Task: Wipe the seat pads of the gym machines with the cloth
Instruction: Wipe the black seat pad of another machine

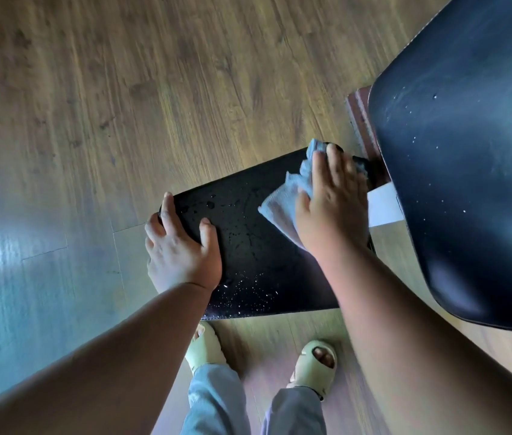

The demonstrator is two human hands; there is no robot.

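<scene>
A black seat pad [248, 240] lies below me, speckled with water droplets. My left hand [182, 246] grips the pad's left edge, fingers wrapped over it. Pressed flat on the pad's far right part is my right hand [333, 199], holding down a pale blue cloth [282, 205] that bunches out past my fingers to the left and top. A larger black back pad [468, 152], also dotted with droplets, rises at the right, tilted over the seat's right end.
Wood-look floor [122, 105] surrounds the machine. My two feet in pale green slides [314, 362] stand just in front of the seat. A reddish-brown frame piece [358, 111] and a white part [383, 205] show between the two pads.
</scene>
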